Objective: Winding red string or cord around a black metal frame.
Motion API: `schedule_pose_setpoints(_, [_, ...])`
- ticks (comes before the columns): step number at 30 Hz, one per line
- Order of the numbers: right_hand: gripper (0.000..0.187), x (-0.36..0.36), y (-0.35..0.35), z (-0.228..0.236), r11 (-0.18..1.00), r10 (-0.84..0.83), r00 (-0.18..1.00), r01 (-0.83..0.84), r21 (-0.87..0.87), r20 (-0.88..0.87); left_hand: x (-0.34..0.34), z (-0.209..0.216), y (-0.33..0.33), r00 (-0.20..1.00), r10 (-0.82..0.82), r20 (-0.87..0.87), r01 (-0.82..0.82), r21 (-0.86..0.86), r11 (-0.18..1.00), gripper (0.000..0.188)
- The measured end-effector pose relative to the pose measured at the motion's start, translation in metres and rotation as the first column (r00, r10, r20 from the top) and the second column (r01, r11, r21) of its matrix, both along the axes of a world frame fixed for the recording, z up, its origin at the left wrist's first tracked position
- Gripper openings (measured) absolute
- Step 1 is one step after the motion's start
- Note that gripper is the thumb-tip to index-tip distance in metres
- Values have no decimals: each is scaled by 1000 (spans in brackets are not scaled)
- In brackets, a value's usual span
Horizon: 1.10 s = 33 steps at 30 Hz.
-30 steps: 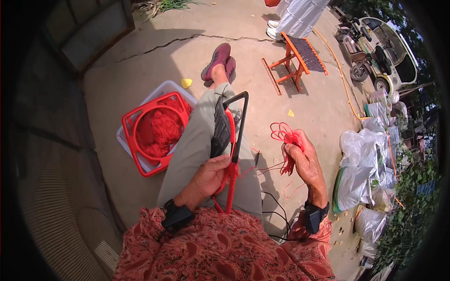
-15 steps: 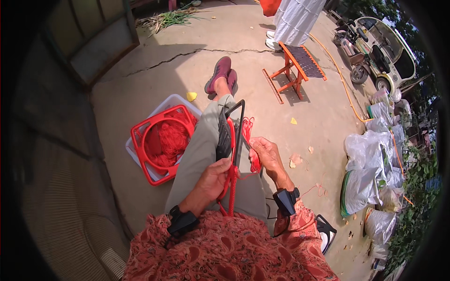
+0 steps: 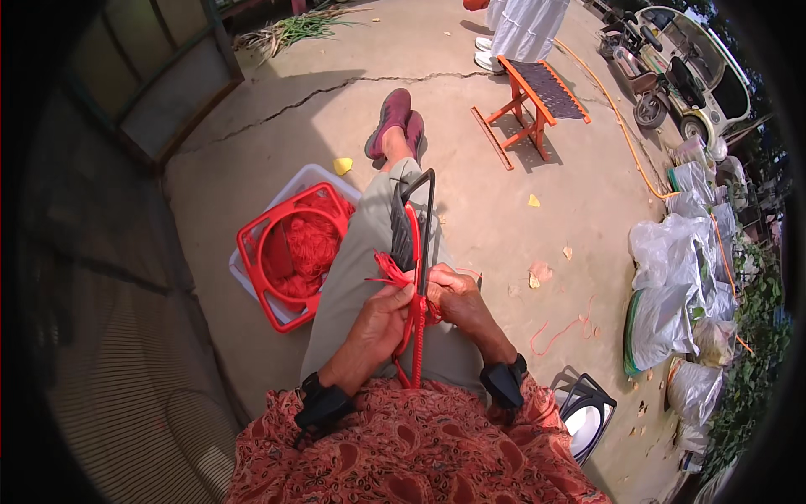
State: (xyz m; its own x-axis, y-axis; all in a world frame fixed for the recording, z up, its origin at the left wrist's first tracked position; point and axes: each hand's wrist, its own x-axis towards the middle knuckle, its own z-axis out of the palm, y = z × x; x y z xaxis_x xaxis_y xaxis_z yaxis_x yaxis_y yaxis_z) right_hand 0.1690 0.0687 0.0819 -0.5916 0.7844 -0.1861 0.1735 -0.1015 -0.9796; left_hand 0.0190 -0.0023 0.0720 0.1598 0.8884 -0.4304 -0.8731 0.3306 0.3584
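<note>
On the concrete floor (image 3: pixel 252 168) to my left I see a white tub (image 3: pixel 295 180) holding a red basket (image 3: pixel 260 277) of red cord. Ahead stands an orange folding stool (image 3: pixel 537 92); plastic sacks (image 3: pixel 672 286) line the floor's right edge, beside a parked vehicle (image 3: pixel 688 67).

We see hard, bright sunlight on the concrete ground (image 3: pixel 277 143), with crisp dark shadows falling leftward. The view is sharp at centre; fisheye bending and black vignetting swallow its dim left edge.
</note>
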Motion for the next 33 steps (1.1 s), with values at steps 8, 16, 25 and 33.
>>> schedule_pose_setpoints(8, [20, 6, -11, 16, 977, -98, 995, 103, 188, -36, 1, 8, 1, 999, 43, 5, -43, -18, 999, 36])
schedule_pose_setpoints(16, [16, 36, -47, 52, 993, 42, 982, -21, -113, 184, 5, 14, -1, 995, 99, -29, -101, -83, 991, 31])
schedule_pose_setpoints(25, [18, 24, 11, 76, 897, -427, 904, 425, 120, -13, 3, 21, -4, 998, 67, 8, -67, -2, 998, 28])
schedule_pose_setpoints(33, [27, -41, 26, 101, 444, 119, 961, -276, 852, 249, 7, 15, -1, 993, 112, 39, -117, 188, 975, 20])
